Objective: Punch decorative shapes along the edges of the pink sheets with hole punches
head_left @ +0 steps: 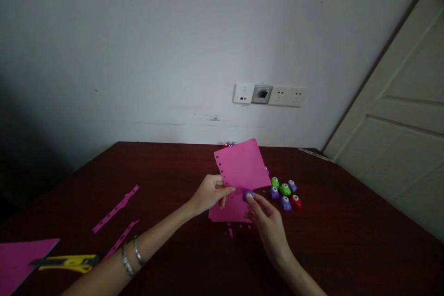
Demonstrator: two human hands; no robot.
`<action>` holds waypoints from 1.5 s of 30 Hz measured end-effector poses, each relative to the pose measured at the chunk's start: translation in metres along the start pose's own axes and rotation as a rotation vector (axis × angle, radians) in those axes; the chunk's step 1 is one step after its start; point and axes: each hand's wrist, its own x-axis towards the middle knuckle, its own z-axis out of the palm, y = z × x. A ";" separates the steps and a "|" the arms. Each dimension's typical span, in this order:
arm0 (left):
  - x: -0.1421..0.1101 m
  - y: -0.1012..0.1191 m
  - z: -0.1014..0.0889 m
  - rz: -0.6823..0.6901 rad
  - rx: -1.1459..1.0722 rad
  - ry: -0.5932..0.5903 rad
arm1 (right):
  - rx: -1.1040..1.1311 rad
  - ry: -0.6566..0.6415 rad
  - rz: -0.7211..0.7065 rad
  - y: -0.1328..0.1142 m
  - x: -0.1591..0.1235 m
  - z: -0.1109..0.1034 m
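Observation:
My left hand [209, 194] is closed on a pink sheet of paper [243, 163] by its lower left corner. A row of small punched holes runs down the sheet's left edge. In my right hand [268, 223] is a small purple craft punch [246, 194], pinched between thumb and fingers at the sheet's lower edge. Whether the paper sits in the punch's slot I cannot tell. Below the raised sheet, a stack of pink paper [225, 212] lies on the table, with small pink scraps [231, 230] in front of it.
Several purple, green and red punches [285, 189] stand right of my hands; more punches [229, 144] are by the wall. Perforated pink strips [116, 210] lie on the left of the dark table [166, 166]. A yellow utility knife [69, 262] rests over pink paper [21, 259] at the front left.

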 end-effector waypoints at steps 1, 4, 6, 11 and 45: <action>0.000 0.000 0.000 -0.004 0.001 -0.009 | -0.007 0.003 0.007 0.000 0.000 0.000; 0.000 0.001 -0.001 -0.016 0.001 -0.035 | -0.029 0.013 0.024 -0.002 0.000 0.001; 0.000 0.001 -0.001 -0.022 0.000 -0.051 | -0.041 0.016 0.032 -0.003 -0.001 0.001; 0.001 0.000 -0.001 -0.040 -0.013 -0.075 | -0.029 -0.004 0.067 -0.004 -0.002 0.003; 0.001 -0.013 0.000 -0.109 -0.037 -0.182 | 0.141 -0.044 0.306 -0.009 -0.007 0.015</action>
